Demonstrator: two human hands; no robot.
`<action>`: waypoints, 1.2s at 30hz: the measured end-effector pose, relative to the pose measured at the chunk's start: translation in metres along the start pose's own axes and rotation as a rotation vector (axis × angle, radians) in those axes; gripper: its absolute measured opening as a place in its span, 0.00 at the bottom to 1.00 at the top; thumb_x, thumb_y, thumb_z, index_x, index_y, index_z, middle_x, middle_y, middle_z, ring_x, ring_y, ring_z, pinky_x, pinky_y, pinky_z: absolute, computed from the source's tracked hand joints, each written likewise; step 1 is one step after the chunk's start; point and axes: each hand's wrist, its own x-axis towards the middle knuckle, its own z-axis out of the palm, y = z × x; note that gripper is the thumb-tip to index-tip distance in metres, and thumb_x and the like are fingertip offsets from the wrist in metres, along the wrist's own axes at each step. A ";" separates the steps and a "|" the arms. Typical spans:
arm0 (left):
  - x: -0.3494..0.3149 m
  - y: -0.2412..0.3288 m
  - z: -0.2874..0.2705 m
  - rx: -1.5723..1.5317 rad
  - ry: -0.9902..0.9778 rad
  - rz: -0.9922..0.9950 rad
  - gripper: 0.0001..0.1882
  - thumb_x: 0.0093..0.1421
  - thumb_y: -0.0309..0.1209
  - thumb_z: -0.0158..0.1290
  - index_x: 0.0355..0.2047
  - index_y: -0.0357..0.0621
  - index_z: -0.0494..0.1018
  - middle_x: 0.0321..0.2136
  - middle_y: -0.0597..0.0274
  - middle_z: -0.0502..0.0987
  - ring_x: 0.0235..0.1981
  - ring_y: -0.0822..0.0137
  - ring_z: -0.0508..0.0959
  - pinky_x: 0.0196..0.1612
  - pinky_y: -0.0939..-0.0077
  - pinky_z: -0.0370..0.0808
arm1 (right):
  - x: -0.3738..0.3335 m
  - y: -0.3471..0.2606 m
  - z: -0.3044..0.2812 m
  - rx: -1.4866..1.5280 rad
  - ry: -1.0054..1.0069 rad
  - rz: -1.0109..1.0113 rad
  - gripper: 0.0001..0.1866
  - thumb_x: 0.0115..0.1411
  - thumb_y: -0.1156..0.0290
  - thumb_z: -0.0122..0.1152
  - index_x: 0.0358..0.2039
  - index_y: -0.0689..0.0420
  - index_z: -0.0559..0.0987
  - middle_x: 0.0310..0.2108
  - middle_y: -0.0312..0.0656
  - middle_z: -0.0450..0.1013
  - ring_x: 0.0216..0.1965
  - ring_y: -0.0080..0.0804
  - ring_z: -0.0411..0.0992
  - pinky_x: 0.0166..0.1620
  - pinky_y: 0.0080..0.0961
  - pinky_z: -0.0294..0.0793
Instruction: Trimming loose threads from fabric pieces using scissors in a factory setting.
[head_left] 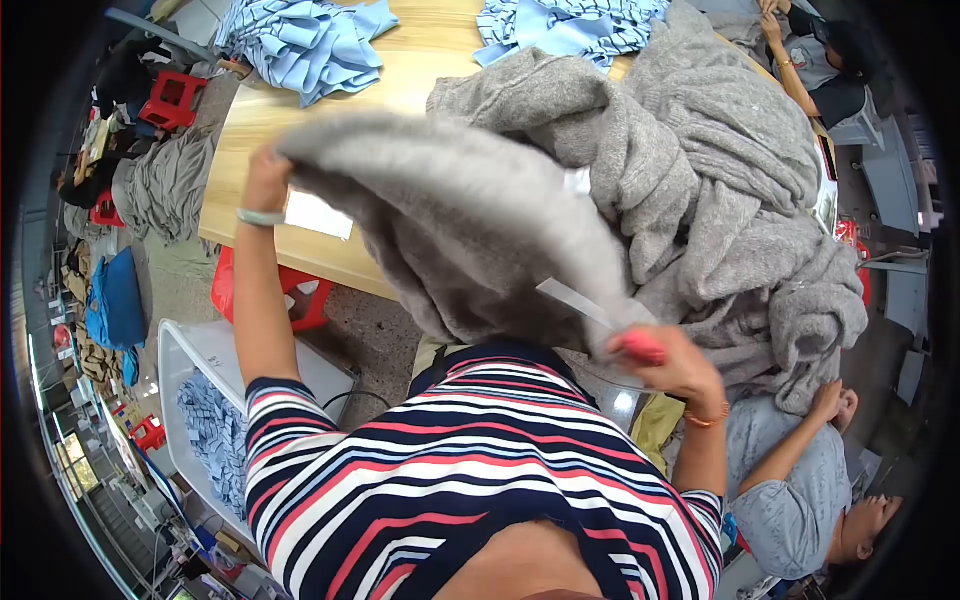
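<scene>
A pale wooden desk (240, 170) spans the view in a busy workroom with a speckled floor (365, 325). Blue fabric pieces (305, 45) and a blue patterned pile (565, 25) lie at its far side, both cut off by the upper edge. A heavy grey heap (740, 140) covers the right part and spills toward a co-worker (790, 480). A clear bin (170, 400) of checked pieces stands by the left arm; a red stool (175, 100) is farther off.

The grey cloth (450, 210) hangs raised between both hands, over the near desk edge: the left hand (266, 180) is closed on one corner, the right hand (675, 365) curled round a red object (640, 347) by the opposite corner. Blur hides whether the right fingers also grip cloth, and what the pale strip (575, 298) is
</scene>
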 end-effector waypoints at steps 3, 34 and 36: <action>-0.064 -0.070 0.020 0.789 -0.180 -0.543 0.10 0.50 0.27 0.49 0.31 0.37 0.75 0.31 0.40 0.77 0.36 0.49 0.77 0.40 0.62 0.72 | 0.027 0.042 0.031 -0.103 0.014 -0.007 0.11 0.50 0.77 0.59 0.36 0.60 0.78 0.30 0.41 0.76 0.34 0.27 0.74 0.39 0.25 0.72; -0.025 -0.036 0.074 0.895 0.158 0.175 0.24 0.45 0.17 0.45 0.41 0.54 0.77 0.40 0.57 0.73 0.48 0.55 0.71 0.49 0.65 0.66 | 0.041 -0.011 0.043 -0.593 0.529 -0.091 0.17 0.53 0.80 0.54 0.45 0.57 0.73 0.38 0.50 0.71 0.41 0.49 0.72 0.44 0.35 0.72; -0.063 -0.068 0.096 1.051 -0.028 -0.039 0.25 0.48 0.21 0.47 0.47 0.56 0.73 0.47 0.57 0.71 0.53 0.55 0.67 0.51 0.58 0.63 | 0.053 0.017 0.072 -0.594 0.381 0.059 0.16 0.53 0.79 0.54 0.44 0.54 0.73 0.39 0.49 0.71 0.42 0.53 0.70 0.43 0.37 0.72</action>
